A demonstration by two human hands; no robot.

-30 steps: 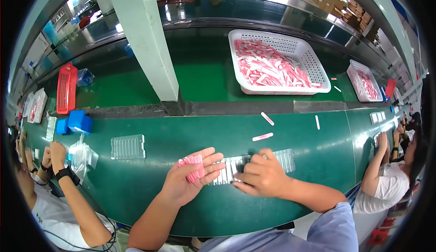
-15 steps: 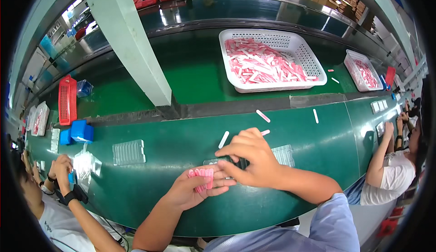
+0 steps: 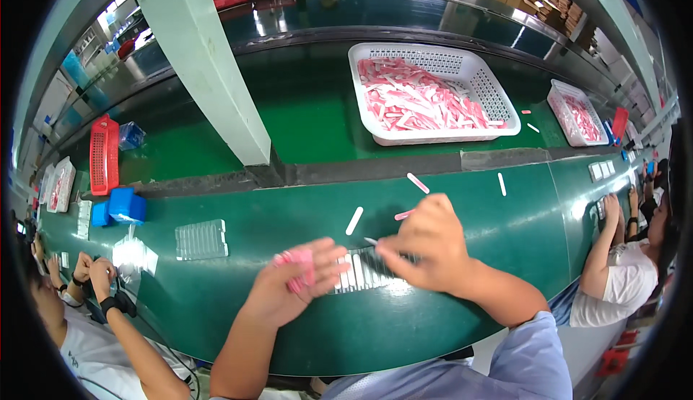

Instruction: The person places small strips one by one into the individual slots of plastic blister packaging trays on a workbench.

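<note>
My left hand point(image 3: 278, 292), palm up, holds a small bunch of pink nail files point(image 3: 297, 270) under its thumb. Its fingers stretch toward a clear slotted plastic tray point(image 3: 393, 283) on the green table. White files stand side by side in several of the tray's slots; part of it is hidden behind my right hand point(image 3: 437, 245). That hand is above the tray, thumb and forefinger pinching a single nail file point(image 3: 370, 241), of which a pale tip shows. Just beyond lie a loose white file point(image 3: 354, 221) and a pink one point(image 3: 404, 214).
Another clear tray point(image 3: 201, 240) lies to the left. A white basket point(image 3: 440, 137) heaped with pink and white files stands behind, right of a pale post point(image 3: 209, 75). Blue boxes point(image 3: 128, 207) and a red basket point(image 3: 105, 156) are far left. Co-workers sit on both sides.
My hands have moved apart. The left drew back to the left with its bunch; the right shifted right over the tray, now pinching one file. More of the tray's filled slots show.
</note>
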